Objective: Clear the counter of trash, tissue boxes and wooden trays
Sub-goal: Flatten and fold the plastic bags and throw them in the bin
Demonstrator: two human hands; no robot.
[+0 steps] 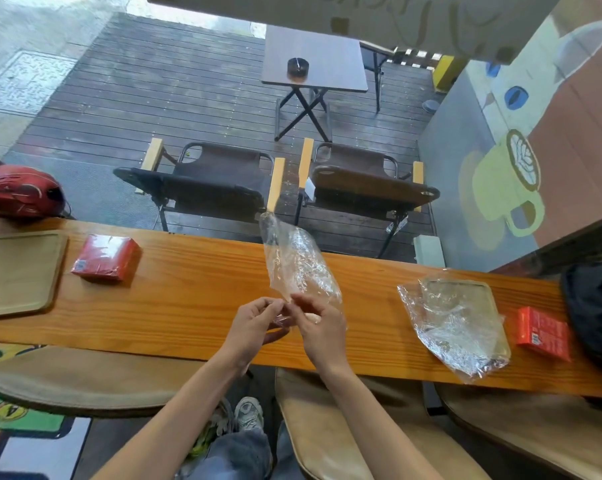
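Above the middle of the long wooden counter (195,282), my left hand (254,323) and my right hand (318,327) both pinch the lower end of a clear plastic bag (292,261) that stands upright. A second crumpled clear plastic bag (455,323) lies over a wooden tray (486,289) on the right. A larger wooden tray (19,271) lies at the left end. One red tissue box (107,258) sits next to it, another red tissue box (542,332) at the far right.
A red helmet (22,194) rests at the counter's far left, a black bag (594,313) at its far right. Cushioned stools (85,379) stand under the near edge. A window behind the counter shows outdoor chairs (202,181) and a small table (313,58).
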